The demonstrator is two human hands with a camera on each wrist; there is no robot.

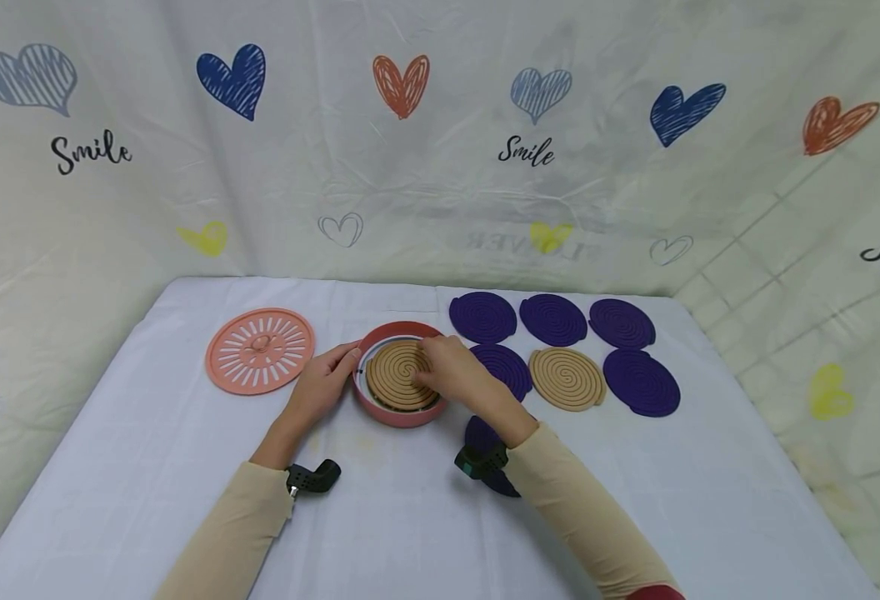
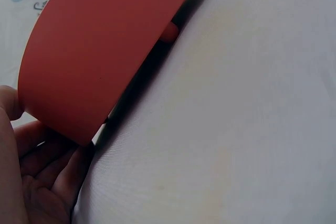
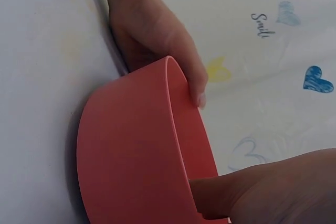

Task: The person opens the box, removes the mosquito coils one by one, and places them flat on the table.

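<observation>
A round red mosquito coil holder (image 1: 401,419) stands on the table with a tan mosquito coil (image 1: 393,377) inside its rim. My left hand (image 1: 322,385) grips the holder's left side, thumb at the rim and fingers against the outer wall, as the right wrist view also shows. From the right, my right hand (image 1: 451,368) reaches over the rim and holds the tan coil near its middle with thumb and fingers. Those fingertips are partly hidden by the wall in the right wrist view. Below the holder, a small round foot (image 2: 169,32) shows in the left wrist view.
A coral slotted lid (image 1: 260,367) lies left of the holder. To the right are several purple coils (image 1: 482,317) and another tan coil (image 1: 567,379). One more purple coil (image 1: 502,483) is partly under my right wrist. A white cloth (image 1: 380,533) covers the table.
</observation>
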